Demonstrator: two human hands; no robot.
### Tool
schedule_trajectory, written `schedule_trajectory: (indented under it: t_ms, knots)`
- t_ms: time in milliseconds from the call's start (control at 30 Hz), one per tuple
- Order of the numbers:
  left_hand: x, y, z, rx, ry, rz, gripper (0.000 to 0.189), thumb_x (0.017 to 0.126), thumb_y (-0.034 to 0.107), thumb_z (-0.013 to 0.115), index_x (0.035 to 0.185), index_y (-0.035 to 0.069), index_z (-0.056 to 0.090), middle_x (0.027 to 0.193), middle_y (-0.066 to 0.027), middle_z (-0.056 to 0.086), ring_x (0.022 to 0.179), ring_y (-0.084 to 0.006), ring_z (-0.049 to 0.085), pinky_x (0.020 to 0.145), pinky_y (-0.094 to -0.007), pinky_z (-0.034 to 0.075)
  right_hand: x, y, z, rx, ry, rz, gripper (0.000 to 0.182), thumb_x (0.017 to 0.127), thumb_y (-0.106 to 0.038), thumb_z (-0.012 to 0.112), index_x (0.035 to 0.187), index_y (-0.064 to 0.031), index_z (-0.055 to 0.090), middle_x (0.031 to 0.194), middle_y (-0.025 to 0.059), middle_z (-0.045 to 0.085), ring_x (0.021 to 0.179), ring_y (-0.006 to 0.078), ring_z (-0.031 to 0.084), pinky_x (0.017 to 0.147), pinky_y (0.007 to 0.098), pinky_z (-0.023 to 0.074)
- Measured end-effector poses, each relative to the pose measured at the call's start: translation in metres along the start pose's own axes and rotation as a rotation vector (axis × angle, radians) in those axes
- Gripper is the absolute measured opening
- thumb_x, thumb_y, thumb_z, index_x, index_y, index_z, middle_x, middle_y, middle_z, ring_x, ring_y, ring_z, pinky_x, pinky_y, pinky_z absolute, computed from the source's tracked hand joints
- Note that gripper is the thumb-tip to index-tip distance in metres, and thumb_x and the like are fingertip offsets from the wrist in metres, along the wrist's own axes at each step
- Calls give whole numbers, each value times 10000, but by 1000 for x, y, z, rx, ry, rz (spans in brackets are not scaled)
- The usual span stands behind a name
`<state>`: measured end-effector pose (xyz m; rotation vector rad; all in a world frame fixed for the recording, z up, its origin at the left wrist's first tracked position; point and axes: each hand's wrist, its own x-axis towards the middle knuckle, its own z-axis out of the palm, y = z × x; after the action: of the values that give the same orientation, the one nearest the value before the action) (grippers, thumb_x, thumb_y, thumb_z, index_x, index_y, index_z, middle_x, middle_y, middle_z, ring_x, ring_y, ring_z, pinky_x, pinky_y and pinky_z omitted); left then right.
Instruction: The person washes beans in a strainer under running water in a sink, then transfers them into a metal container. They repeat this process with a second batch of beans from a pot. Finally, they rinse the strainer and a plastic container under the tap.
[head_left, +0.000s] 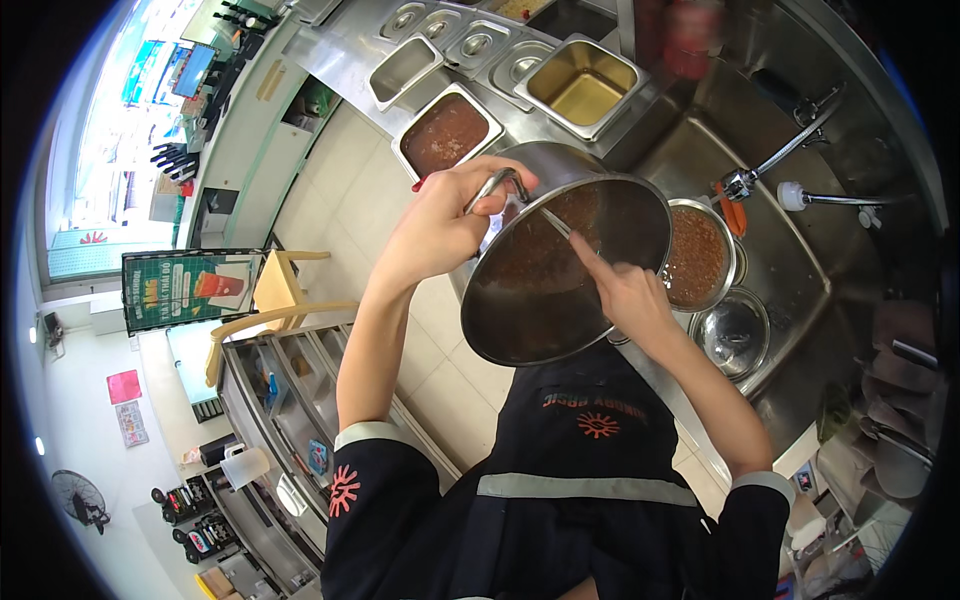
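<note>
My left hand (450, 214) grips the looped metal handle of a large steel pot (555, 161), raised and tilted with its mouth towards me. Reddish-brown sauce (551, 244) coats part of the pot's inside. In my right hand (637, 300) is a thin metal utensil (556, 223), index finger stretched along its handle; its head is hidden inside the pot. Beyond my left hand, a rectangular steel pan (491, 120) contains reddish-brown sauce. A round steel bowl (729, 255) with chunky red-brown sauce stands to the right of the pot, partly covered by its rim.
A steel sink (802, 315) with a hose tap (780, 154) lies to the right. Near the bowl are a round lid (729, 334) and an orange-handled item (733, 217). Behind the pot stand a deep steel pan (585, 82), a narrower pan (405, 71) and several lidded inserts (476, 46).
</note>
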<state>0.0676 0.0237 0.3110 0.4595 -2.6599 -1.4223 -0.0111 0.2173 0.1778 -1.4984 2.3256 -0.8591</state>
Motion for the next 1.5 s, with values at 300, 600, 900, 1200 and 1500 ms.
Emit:
schedule_trajectory:
  t_ms: [300, 600, 900, 1200, 1500]
  knots:
    - [2, 1, -6, -52, -81, -85, 504, 537, -170, 265, 947, -36, 527, 888, -49, 522, 865, -106, 482, 950, -315, 335, -51, 10, 25, -55, -283, -7, 635, 699, -43, 494, 1258, -306, 349, 556, 139, 547, 460, 306, 552, 467, 422, 467]
    - [7, 3, -6, -34, -55, -70, 420, 606, -121, 306, 937, -17, 542, 862, -55, 533, 802, -104, 478, 867, -294, 361, -40, 2, 30, -53, -215, 91, 652, 700, -37, 453, 1294, -256, 294, 517, 145, 529, 495, 305, 571, 470, 422, 470]
    - [3, 5, 2, -8, -77, 24, 324, 657, -78, 371, 898, 13, 568, 739, -97, 529, 668, -144, 499, 651, -268, 407, -37, 14, 9, -45, -233, 14, 660, 676, -31, 490, 1267, -287, 341, 515, 149, 520, 459, 312, 549, 458, 421, 464]
    - [8, 10, 1, -8, -175, 52, 315, 646, -88, 368, 880, -6, 563, 832, -100, 559, 747, -155, 530, 709, -267, 410, -38, 1, 34, -207, -356, -48, 631, 707, -77, 471, 1289, -260, 311, 537, 111, 544, 490, 265, 572, 474, 377, 473]
    - [11, 21, 5, 72, -194, 27, 351, 608, -79, 348, 881, -16, 560, 808, -74, 548, 736, -137, 504, 711, -253, 404, -33, 14, -17, -394, -213, -147, 615, 696, -80, 490, 1267, -264, 356, 543, 78, 523, 444, 191, 555, 417, 331, 462]
